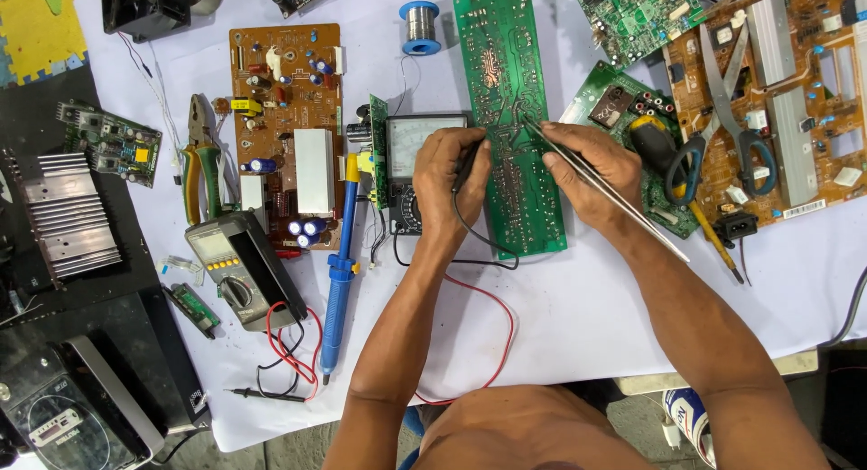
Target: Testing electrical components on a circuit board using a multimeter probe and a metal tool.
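A long green circuit board lies solder-side up on the white sheet, running from the far edge toward me. My left hand grips a black meter probe, its tip touching the board's left edge; a black lead trails from it. My right hand holds long metal tweezers, their tip resting on the board's middle. An analog multimeter sits just left of my left hand, partly hidden by it.
A brown board, pliers, a digital multimeter with red and black leads, and a blue desoldering pump lie left. Solder spool sits far. More boards, scissors and a screwdriver crowd the right. Heatsink at far left.
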